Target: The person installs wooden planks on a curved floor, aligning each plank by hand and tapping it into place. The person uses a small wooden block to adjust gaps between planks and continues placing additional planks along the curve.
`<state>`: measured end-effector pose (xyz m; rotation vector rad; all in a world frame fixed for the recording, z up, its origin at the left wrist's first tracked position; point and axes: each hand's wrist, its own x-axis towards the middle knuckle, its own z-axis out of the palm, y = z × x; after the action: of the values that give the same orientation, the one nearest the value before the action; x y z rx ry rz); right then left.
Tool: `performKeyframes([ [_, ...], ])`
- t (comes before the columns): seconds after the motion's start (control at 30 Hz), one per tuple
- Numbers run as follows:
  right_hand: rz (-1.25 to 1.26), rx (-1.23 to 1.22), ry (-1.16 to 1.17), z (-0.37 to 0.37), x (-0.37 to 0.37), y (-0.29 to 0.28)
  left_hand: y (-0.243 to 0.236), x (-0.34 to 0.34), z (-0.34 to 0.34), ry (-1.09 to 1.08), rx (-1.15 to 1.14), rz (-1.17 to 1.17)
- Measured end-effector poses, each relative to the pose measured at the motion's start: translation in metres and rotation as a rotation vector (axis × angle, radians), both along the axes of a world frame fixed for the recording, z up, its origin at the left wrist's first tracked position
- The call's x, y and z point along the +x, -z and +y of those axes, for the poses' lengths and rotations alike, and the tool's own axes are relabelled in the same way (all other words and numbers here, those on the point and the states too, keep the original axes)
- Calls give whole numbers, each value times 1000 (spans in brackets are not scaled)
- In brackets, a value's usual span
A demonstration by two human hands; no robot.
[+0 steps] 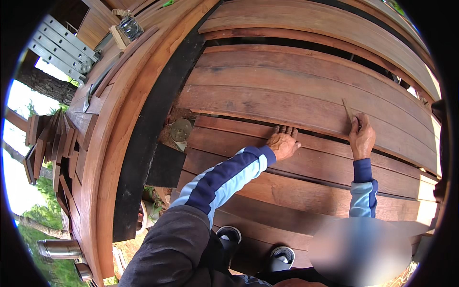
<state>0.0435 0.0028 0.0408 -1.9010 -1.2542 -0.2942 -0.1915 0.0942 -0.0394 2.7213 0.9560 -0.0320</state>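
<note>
My left hand (283, 143) lies across a narrow reddish-brown deck board (229, 126). Its fingers curl at the board's far edge, beside a dark gap, and the thumb sits toward the near edge. To the right, my right hand (362, 137) pinches a thin wooden strip (346, 109) that points up and away over a wider deck board (267, 103). The strip's lower end is hidden in the fingers, close to the same gap.
A raised wooden edge (136, 91) and black beam (148, 129) run along the left. A round metal-topped post (181, 129) stands by the board ends. Stacked board offcuts (52, 138), a handsaw (95, 86), a grey folded ladder (62, 48) and a metal flask (60, 248) lie farther left.
</note>
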Motion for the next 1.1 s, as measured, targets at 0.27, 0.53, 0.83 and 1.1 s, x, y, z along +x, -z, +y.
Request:
performKeyframes([
  [0.27, -45, 163, -54, -33, -10, -5, -7, 1, 4, 5, -9, 34],
  [0.53, -25, -183, 16, -152, -44, 54, -5, 1, 6, 14, 9, 48],
  [0.83, -46, -317, 0, -163, -44, 70, 3, 0, 9, 92, 178, -69],
  [1.1, -49, -322, -20, -170, -48, 70, 4, -3, 9, 126, 234, -76],
])
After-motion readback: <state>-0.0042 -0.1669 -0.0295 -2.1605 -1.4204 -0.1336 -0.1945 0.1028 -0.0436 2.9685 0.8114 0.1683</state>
